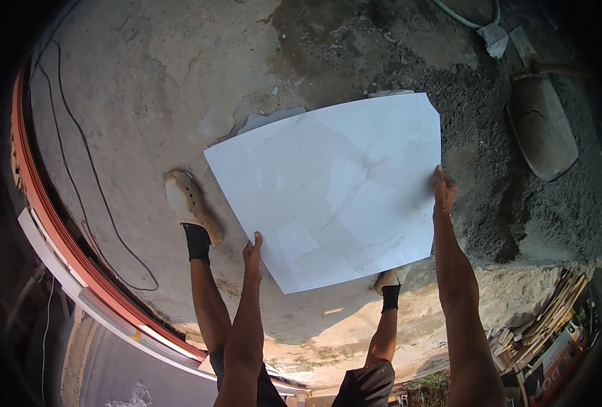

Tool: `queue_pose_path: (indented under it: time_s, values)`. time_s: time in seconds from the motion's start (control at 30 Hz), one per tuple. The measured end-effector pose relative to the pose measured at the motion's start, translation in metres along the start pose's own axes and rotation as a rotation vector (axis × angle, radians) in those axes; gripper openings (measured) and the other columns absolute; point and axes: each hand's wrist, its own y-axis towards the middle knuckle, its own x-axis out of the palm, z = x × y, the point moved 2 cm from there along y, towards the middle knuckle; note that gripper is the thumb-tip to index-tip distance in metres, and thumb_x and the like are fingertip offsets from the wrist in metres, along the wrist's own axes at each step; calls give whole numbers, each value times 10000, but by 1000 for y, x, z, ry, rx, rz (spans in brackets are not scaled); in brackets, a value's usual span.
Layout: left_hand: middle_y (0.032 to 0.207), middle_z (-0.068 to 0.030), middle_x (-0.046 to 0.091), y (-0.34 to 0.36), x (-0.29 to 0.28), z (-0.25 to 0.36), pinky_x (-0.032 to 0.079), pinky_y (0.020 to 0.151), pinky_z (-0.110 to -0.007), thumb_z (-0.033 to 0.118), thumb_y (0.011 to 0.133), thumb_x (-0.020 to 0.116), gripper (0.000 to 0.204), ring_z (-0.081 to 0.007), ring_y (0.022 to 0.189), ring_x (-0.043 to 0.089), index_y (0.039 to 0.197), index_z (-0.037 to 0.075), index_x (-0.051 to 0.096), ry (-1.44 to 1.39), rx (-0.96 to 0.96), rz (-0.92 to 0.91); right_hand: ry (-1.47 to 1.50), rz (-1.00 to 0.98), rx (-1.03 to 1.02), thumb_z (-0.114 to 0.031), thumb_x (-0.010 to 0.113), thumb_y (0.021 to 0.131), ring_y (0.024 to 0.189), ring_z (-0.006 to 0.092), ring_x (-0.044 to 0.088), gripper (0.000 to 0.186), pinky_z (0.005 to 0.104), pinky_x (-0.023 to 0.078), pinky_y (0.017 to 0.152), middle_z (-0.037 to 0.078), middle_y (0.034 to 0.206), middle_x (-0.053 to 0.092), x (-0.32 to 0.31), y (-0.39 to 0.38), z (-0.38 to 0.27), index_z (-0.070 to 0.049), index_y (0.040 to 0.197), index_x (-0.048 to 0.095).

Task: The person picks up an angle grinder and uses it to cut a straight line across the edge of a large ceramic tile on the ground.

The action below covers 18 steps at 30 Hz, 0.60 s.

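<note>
A large white tile (pixel 328 193) with faint grey veining is held in front of me above the ground. Its far right corner is cut or chipped off. My left hand (pixel 252 252) grips the near left edge, thumb up beside the rim. On the right edge, my right hand (pixel 444 190) is closed with the thumb at the top face; the fingers under the tile are hidden. Pale flat pieces (pixel 272 119) peek out beyond the tile's far edge. My shoes (pixel 191 203) stand on either side, the right one partly covered by the tile.
Wet grey mortar (pixel 497 156) spreads to the right, with a shovel (pixel 542 125) lying on it. A hose (pixel 465 19) curls at the far right. Black cable (pixel 94 176) runs along the concrete at left, beside a red metal edge (pixel 50 224). Wood strips (pixel 541 319) are piled near right.
</note>
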Motion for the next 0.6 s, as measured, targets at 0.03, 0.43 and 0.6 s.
queue_pose_path:
  time_s: [0.03,0.43,0.6]
  values:
    - [1170,-48,633,0,2,2,434,961,-326,451,904,716,527,-131,1076,555,1181,12,621,-1,-8,-20,-34,-6,-14,-393,643,919,620,148,404,519,377,363,589,22,592,483,-1,2,-3,51,664,562]
    - [1275,-117,573,2,40,27,447,994,-373,465,924,679,661,-209,1152,552,1319,-40,517,3,29,18,-68,22,-212,-469,626,930,885,271,597,538,417,475,843,185,876,656,-54,-20,31,61,1018,651]
    - [1199,-94,600,19,26,34,478,946,-356,453,904,711,608,-196,1066,583,1250,-20,550,61,100,57,-350,142,-456,-480,751,831,1107,292,621,640,404,490,948,218,1022,676,-29,-63,29,67,1143,640]
